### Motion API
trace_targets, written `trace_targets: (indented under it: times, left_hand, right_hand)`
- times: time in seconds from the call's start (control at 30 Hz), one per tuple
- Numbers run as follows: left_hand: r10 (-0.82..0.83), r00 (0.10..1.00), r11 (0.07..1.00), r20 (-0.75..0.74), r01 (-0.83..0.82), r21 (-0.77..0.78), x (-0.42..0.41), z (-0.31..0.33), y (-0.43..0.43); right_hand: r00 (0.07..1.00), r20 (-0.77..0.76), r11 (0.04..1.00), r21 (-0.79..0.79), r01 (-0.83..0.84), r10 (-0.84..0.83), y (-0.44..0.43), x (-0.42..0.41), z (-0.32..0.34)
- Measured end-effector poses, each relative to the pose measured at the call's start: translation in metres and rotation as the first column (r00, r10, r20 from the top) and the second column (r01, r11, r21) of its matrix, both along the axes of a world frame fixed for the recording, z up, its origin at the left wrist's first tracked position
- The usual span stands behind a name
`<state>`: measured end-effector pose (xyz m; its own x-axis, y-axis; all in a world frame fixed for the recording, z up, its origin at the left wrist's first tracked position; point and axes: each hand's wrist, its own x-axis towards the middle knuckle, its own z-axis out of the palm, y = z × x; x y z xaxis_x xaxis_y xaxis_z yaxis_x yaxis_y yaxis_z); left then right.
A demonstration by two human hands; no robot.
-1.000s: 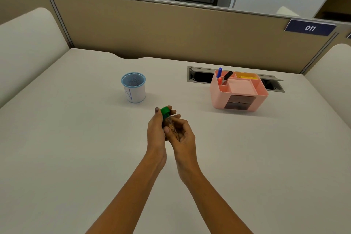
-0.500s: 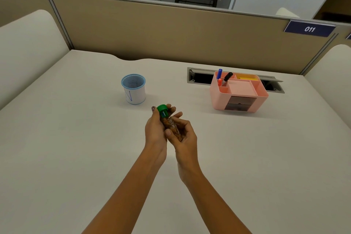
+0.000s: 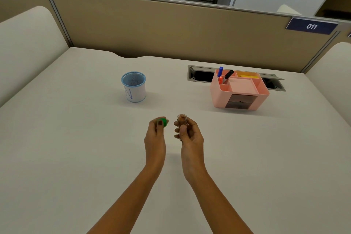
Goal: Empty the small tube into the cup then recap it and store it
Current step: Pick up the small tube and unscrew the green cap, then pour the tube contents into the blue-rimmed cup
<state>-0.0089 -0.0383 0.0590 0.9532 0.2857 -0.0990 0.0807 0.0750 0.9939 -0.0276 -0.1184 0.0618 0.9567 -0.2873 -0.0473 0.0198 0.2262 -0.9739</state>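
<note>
A person's right hand [image 3: 190,135] grips an uncapped tube [image 3: 182,122] of brown contents upright above the desk [image 3: 76,157], while the left hand [image 3: 155,135] pinches its green cap [image 3: 163,122], near the cup [image 3: 134,87].

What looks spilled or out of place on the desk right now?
Nothing stands out. The tube is upright and uncapped in the right hand, the green cap is in the left hand, and no spill shows near the cup or the pink organizer.
</note>
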Motion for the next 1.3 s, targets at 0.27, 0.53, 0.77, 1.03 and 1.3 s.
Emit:
trace_targets:
  times: [0.27, 0.53, 0.77, 1.03, 1.3]
  left_hand:
    - [-0.24, 0.971, 0.788, -0.019, 0.207, 0.579, -0.02, -0.069, 0.005]
    - [-0.32, 0.947, 0.683, -0.035, 0.257, 0.684, -0.024, -0.085, 0.007]
    - [-0.316, 0.949, 0.723, -0.002, 0.242, 0.647, -0.023, -0.085, 0.012]
    - [-0.136, 0.981, 0.808, 0.139, 0.028, 0.589, 0.017, -0.061, 0.039]
    - [0.116, 0.981, 0.842, 0.158, -0.182, 0.507, 0.087, -0.05, 0.08]
  right_hand:
    - [0.999, -0.032, 0.999, 0.012, 0.032, -0.031, -0.012, 0.002, -0.006]
    - [0.998, -0.028, 0.998, 0.039, 0.058, -0.057, -0.014, 0.006, -0.007]
    - [0.999, -0.034, 0.995, 0.093, 0.031, -0.028, -0.01, 0.016, -0.004]
    - [0.997, -0.067, 0.927, 0.375, -0.013, 0.041, 0.006, 0.051, 0.013]
    - [0.993, -0.042, 0.867, 0.492, -0.075, 0.11, 0.031, 0.108, 0.023]
